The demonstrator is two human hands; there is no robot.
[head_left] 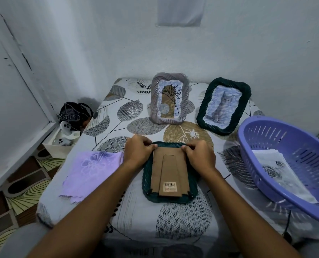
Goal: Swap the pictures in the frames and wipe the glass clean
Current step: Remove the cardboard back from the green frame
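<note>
A dark green woven frame [149,185] lies face down on the leaf-patterned table, its brown cardboard back [170,172] with a barcode sticker facing up. My left hand [138,151] and my right hand [198,155] both press with their fingertips on the far top edge of that back, at its two corners. A grey woven frame [168,98] with a plant drawing stands upright behind. To its right leans a second dark green frame [223,106] with a cat picture. A lilac cloth [90,174] lies flat to the left of my left hand.
A purple plastic basket [287,161] at the right holds a rose print [277,170] on paper. White walls close in behind and to the left. Off the table's left edge sit a white box with game controllers [61,138] and a dark bag [74,112].
</note>
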